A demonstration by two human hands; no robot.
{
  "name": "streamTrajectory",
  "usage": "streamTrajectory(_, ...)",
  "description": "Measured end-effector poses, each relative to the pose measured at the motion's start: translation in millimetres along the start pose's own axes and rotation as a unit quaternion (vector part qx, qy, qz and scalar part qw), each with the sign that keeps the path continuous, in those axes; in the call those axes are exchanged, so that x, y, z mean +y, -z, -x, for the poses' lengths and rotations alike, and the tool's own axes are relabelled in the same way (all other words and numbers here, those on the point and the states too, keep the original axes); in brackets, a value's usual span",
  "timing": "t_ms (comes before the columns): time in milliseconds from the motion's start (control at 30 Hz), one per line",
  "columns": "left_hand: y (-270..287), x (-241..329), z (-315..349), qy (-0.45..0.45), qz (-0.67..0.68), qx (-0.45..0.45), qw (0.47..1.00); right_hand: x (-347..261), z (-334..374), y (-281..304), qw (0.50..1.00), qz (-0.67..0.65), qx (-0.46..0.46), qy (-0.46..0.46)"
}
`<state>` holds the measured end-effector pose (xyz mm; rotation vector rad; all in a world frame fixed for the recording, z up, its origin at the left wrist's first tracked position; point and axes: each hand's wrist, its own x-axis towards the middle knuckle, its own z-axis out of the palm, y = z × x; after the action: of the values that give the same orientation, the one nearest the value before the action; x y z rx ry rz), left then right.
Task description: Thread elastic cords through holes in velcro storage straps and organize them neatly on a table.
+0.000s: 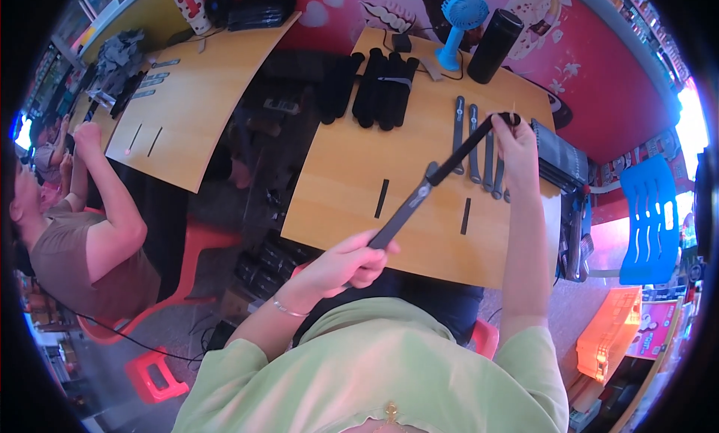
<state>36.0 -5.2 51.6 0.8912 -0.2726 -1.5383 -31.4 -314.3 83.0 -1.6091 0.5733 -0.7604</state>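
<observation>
On my head view, the left hand is clamped on the grey end of a strap, and the right hand pinches its black end, above the bench. I judge the step to be straightening it; the next move seems to call for firm hold at both ends. I count two short black strips, one blue fan, at least four grey strips, some partly hidden; black bundles overlap too much to count.

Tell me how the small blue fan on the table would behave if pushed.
The fan may tip rather than slide, since its broad round head stands on a slim stem. It is probably light for its size, as it looks like moulded plastic. Rolling seems unlikely: it stands on a base.
</observation>
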Motion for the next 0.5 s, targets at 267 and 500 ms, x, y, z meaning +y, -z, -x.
streamTrajectory(267,12,18,34,-0.006,0.015,-0.007,1.000,-20,-80,-15,0.987,-0.012,0.105,0.119)
streamTrajectory(500,32,2,34,-0.081,0.145,0.001,0.986,-18,-92,-14,0.950,0.179,0.091,0.240)
